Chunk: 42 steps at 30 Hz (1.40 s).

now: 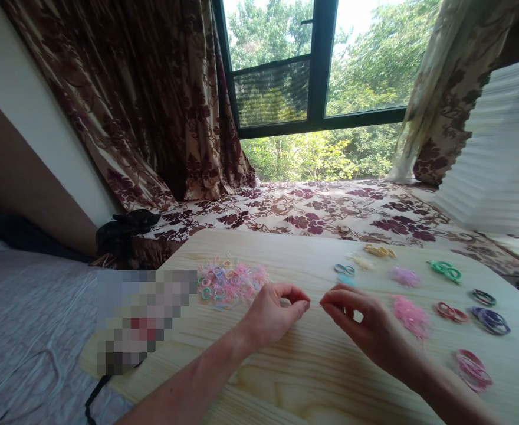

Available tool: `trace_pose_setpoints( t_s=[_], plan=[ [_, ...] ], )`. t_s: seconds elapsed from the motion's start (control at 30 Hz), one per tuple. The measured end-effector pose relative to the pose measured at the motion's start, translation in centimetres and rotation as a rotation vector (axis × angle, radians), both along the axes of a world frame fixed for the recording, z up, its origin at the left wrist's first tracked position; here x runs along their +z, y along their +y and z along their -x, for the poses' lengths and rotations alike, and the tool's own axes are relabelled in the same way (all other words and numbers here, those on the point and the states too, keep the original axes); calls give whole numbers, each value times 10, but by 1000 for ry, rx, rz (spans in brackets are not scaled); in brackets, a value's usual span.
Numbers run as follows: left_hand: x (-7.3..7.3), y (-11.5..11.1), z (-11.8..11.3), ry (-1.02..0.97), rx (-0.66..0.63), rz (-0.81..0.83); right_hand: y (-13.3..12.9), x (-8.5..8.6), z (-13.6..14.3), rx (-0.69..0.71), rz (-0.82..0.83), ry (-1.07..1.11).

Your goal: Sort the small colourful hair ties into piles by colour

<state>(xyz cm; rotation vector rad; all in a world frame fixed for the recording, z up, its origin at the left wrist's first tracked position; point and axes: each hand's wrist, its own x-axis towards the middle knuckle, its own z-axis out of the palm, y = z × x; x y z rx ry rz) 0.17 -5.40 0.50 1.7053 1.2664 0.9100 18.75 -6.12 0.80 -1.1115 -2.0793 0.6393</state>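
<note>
Across the pale wood-grain tabletop (286,383), as the head view shows it, two bare hands face each other, fingertips near but apart. The left hand (271,313) has thumb and forefinger drawn narrow, though whether anything sits between them I cannot tell; the right hand (365,324) pinches what seems a thin pinkish strand (320,304) (too small to name surely), which lies at its fingertips, facing the left hand. Beyond the left hand lies a mixed heap of small pastel loops (224,283); beside the right are a bright pink heap of tiny pieces (410,316) and looped green bands (446,270). I judge the step in hand to be handling one small piece singled out; the next move calls for a light, exact pinch and an eye for colour.
</note>
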Motion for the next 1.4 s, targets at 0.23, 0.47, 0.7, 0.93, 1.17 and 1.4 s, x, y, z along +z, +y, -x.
trace_pose_setpoints(
  t_s=[0.23, 0.47, 0.7, 0.93, 1.17, 1.4],
  plan=[
    [-6, 6, 4, 54, 78, -164, 7, 9, -17, -55, 32, -89],
    [-10, 8, 6, 104, 91, -231, 25, 22, -72, -247, 27, -242],
    [-11, 10, 8, 102, 100, -243, 33, 20, -118, -387, 193, -393],
    [-12, 14, 12, 106, 119, -240, 36, 14, -133, -432, 226, -486],
    [-12, 14, 13, 96, 129, -243, 36, 11, -135, -414, 185, -451],
    [-14, 17, 16, 117, 135, -239, 34, 15, -131, -481, 140, -481]
  ],
)
